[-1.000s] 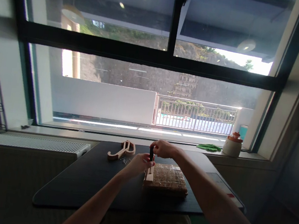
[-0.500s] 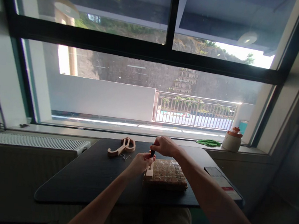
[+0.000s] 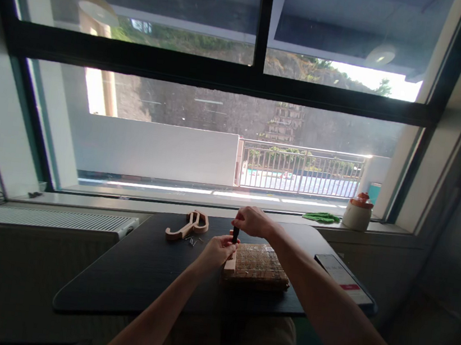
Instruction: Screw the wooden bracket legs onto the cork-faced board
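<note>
My right hand (image 3: 253,221) is closed over the top of a screwdriver with a black handle (image 3: 235,234), held upright. Just beneath that handle, the fingers of my left hand (image 3: 218,250) pinch together; what lies between them is hidden. A pale wooden piece (image 3: 230,265) with a hole or slot rests along the left edge of a thick, rough brown block (image 3: 263,264). The screwdriver stands over this wooden piece, and its tip is out of sight behind my left fingers.
A curved wooden hook frame (image 3: 189,226) lies on the dark table (image 3: 128,272), with several small screws (image 3: 191,241) beside it. At the right lies a phone or tablet (image 3: 342,277). A green cloth (image 3: 321,217) and a lidded jar (image 3: 357,213) occupy the windowsill; a radiator (image 3: 58,219) is left.
My right hand has risen very slightly, showing a bit more of the black handle. The view has shifted a little; both hands stay at the same wooden piece.
</note>
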### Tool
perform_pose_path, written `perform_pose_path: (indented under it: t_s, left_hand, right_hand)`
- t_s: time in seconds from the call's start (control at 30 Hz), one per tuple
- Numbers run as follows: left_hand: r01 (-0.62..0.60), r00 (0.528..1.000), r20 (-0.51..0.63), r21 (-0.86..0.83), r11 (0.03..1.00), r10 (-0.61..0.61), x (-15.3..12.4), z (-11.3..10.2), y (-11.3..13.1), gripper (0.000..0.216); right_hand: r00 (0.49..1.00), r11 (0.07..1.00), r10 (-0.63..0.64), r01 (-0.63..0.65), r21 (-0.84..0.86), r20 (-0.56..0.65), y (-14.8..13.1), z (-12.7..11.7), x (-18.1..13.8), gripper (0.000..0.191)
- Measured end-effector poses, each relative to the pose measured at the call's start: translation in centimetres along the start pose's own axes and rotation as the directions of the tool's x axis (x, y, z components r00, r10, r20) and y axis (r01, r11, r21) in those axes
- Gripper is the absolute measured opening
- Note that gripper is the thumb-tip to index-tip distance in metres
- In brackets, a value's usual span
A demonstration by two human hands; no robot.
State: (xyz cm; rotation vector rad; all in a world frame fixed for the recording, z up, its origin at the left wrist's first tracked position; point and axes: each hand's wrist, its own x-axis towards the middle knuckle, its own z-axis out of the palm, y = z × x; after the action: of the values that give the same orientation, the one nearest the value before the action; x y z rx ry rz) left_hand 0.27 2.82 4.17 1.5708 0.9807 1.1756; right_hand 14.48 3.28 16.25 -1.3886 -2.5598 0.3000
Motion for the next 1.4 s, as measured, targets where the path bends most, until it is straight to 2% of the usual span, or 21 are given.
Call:
perform_pose_path:
  t_s: [0.17,0.3,0.47,0.6,0.73,0.83,0.97,1.13,1.3,1.4]
  left_hand:
    - [-0.006,1.000,0.025,0.030,1.000,0.006,-0.2,-0.4,-0.4,0.035]
    - [0.010,1.000,0.021,0.060,0.998,-0.012,-0.3,-0.5,0.5,0.035]
    - [0.011,1.000,0.001,0.050,0.999,-0.011,-0.1,-0.1,1.2,0.040]
    - [-0.003,1.000,0.003,0.061,0.998,0.003,-0.2,0.0,0.7,0.039]
    - [-0.021,1.000,-0.010,0.125,0.992,0.023,-0.5,-0.5,0.1,0.034]
    - [-0.058,0.998,-0.025,0.180,0.982,0.063,-0.8,-1.0,-0.1,0.026]
    - [-0.091,0.996,-0.004,0.227,0.970,0.094,-1.2,-1.4,-0.2,0.014]
    - [-0.105,0.994,0.030,0.260,0.960,0.101,-1.2,-1.5,-0.7,0.015]
    - [-0.098,0.995,0.055,0.290,0.952,0.086,-1.0,-1.6,-0.7,0.018]
    - [-0.090,0.995,0.065,0.311,0.946,0.073,-1.0,-1.6,-0.5,0.019]
  right_hand:
    - [1.000,0.999,-0.009,0.010,-0.039,0.025,-0.2,-0.6,-0.1,0.030]
    - [0.996,0.998,-0.045,0.048,-0.039,0.075,-0.3,-1.2,0.0,0.029]
    - [0.995,0.998,-0.028,0.033,-0.053,0.100,-0.1,-1.0,0.2,0.030]
    - [0.995,0.998,-0.009,0.015,-0.057,0.103,-0.3,-0.9,0.1,0.030]
    - [0.992,0.998,-0.052,0.056,-0.031,0.111,-1.0,-1.2,-0.1,0.029]
    - [0.991,0.996,-0.076,0.080,-0.030,0.114,-1.3,-1.2,0.1,0.029]
    - [0.995,0.996,-0.038,0.045,-0.083,0.087,-1.0,-0.7,0.5,0.028]
    - [0.999,0.991,-0.009,0.014,-0.137,0.038,-0.8,-0.6,0.3,0.029]
    - [0.994,0.990,-0.082,0.090,-0.109,0.076,-1.2,-1.3,-0.1,0.029]
    - [0.992,0.991,-0.080,0.090,-0.101,0.099,-1.2,-1.2,0.1,0.029]
